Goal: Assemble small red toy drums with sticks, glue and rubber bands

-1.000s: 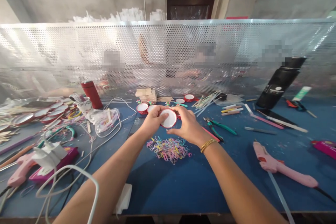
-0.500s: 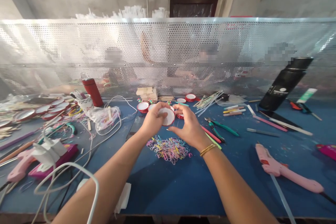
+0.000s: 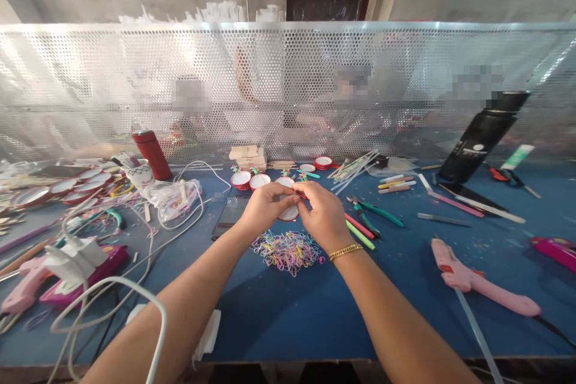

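Observation:
A small round white dish with a red rim (image 3: 289,212) is held above the table, partly covered by fingers. My left hand (image 3: 266,207) is closed on its upper left edge. My right hand (image 3: 326,216), a gold bracelet at the wrist, is pinched shut at the dish's upper right edge, its fingertips meeting the left ones; what lies between them is hidden. Just below, a pile of colourful small rubber bands (image 3: 288,252) lies on the blue table. Behind the hands stand similar red-and-white dishes (image 3: 260,182) with small green and red figures on their rims.
Pliers (image 3: 365,216), a pink glue gun (image 3: 477,282) and a black bottle (image 3: 481,141) are on the right. At left are a red flask (image 3: 152,155), white cables (image 3: 153,252) and a magenta box (image 3: 108,261). A perforated metal screen (image 3: 270,84) runs along the back.
My right hand has moved left and its fingers have closed together against my left fingertips at the dish. The view has shifted slightly.

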### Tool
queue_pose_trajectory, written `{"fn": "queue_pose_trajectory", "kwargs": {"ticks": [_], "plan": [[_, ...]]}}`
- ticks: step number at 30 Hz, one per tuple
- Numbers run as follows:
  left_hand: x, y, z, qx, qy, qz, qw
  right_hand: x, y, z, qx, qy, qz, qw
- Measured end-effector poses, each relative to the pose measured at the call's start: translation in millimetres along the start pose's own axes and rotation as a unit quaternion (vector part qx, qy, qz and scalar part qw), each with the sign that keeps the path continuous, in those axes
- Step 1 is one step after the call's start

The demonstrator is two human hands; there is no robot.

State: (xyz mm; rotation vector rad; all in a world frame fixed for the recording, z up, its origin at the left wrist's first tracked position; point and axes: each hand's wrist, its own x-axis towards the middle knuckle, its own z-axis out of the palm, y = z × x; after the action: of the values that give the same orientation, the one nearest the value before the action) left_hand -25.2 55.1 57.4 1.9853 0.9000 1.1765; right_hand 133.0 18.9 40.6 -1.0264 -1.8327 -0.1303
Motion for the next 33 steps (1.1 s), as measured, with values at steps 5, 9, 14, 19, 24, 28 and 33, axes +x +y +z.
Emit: {"fn": "queue_pose_trajectory", "kwargs": {"ticks": [5, 9, 14, 19, 24, 28, 33], "plan": [[-6.6, 14.4, -5.5, 0.158, 0.055, 0.037, 0.985, 0.4, -2.1, -3.7, 0.021, 0.010, -0.020, 1.000], [-8.4, 23.2, -10.8, 0.231, 0.105, 0.057, 0.966, -3.7, -10.3, -1.4, 0.085, 0.084, 0.018, 0.993], [-6.7, 23.0, -7.7, 0.173, 0.058, 0.088, 0.979, -6.6, -17.8, 4.5, 0.136, 0.198, 0.092, 0.966], [-5.2, 21.1, -8.0, 0.159, 0.075, 0.095, 0.980, -3.5, -13.8, -3.4, 0.060, 0.235, 0.087, 0.966], [-3.4, 18.4, -9.2, 0.135, 0.061, 0.100, 0.984, -2.1, -14.1, -2.8, 0.079, 0.178, 0.072, 0.978], [-4.5, 19.1, -6.1, 0.115, 0.027, 0.114, 0.986, -2.1, -13.9, 1.7, 0.096, 0.161, 0.068, 0.980], [-3.1, 19.1, -4.7, 0.106, 0.033, 0.126, 0.986, -1.5, -11.7, 3.0, 0.117, 0.161, 0.079, 0.977]]}}
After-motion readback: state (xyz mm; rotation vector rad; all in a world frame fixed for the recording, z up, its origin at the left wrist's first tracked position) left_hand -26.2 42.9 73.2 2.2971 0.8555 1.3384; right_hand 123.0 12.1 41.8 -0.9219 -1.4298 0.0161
